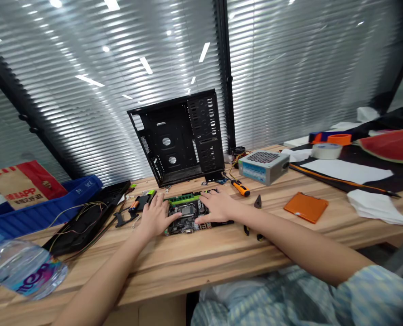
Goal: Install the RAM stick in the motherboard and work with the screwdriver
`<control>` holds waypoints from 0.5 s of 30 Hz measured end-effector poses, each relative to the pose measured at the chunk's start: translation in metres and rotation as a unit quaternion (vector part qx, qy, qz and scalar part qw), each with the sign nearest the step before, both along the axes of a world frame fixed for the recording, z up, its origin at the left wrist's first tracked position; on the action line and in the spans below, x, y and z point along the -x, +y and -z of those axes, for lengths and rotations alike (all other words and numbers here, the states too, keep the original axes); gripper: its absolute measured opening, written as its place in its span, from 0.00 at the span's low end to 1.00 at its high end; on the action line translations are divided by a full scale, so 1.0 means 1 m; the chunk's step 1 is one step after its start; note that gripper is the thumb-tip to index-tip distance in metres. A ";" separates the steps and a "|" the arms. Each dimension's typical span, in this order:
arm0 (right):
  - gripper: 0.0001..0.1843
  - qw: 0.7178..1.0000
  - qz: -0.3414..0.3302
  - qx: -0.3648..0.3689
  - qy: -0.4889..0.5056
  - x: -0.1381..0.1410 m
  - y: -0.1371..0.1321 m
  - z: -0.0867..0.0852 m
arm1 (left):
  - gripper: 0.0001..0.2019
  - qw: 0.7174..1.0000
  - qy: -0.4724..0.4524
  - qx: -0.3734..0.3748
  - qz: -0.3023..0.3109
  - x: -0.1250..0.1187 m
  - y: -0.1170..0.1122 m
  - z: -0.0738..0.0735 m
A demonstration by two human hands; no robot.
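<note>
A motherboard (191,222) with a bare CPU socket and green memory strips along its far edge lies flat on the wooden table. My left hand (156,216) rests at the board's left edge, fingers stretched away from me and thumb reaching over the board. Across its right part lies my right hand (218,207), fingers spread and thumb pointing left. Both hands appear to touch the board without wrapping round it. A dark-jawed tool (257,202), perhaps pliers, is partly hidden beneath my right forearm. Behind the board stands a black computer case (177,136), open towards me.
An orange screwdriver (240,187) and a power supply (264,165) lie to the right, before an orange flat pouch (306,207). On the left are a cooler bracket (126,217), a black panel (82,222) with wires, a blue bin (51,206) and a water bottle (27,267).
</note>
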State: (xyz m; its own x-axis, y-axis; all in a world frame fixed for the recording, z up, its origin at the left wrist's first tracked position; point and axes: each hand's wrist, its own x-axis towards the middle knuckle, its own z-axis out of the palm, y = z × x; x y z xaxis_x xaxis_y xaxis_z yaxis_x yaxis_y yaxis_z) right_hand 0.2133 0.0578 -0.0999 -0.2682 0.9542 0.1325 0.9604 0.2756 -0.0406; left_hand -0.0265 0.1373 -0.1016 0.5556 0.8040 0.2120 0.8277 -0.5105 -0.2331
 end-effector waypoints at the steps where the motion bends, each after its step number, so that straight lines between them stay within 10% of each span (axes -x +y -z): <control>1: 0.54 1.000 0.000 -0.001 0.001 0.000 0.000 0.001 | 0.33 1.000 -0.002 0.002 -0.001 0.000 0.000 0.000; 15: 0.58 0.999 -0.014 0.025 0.047 -0.010 0.002 0.002 | 0.31 0.992 -0.084 0.086 -0.049 -0.006 0.010 0.014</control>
State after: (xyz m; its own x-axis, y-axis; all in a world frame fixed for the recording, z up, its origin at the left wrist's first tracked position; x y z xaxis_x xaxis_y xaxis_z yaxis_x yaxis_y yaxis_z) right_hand 0.2229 0.0602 -0.1019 -0.2829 0.9527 0.1114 0.9439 0.2972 -0.1443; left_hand -0.0208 0.1477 -0.1154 0.4410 0.8848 0.1506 0.8953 -0.4455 -0.0043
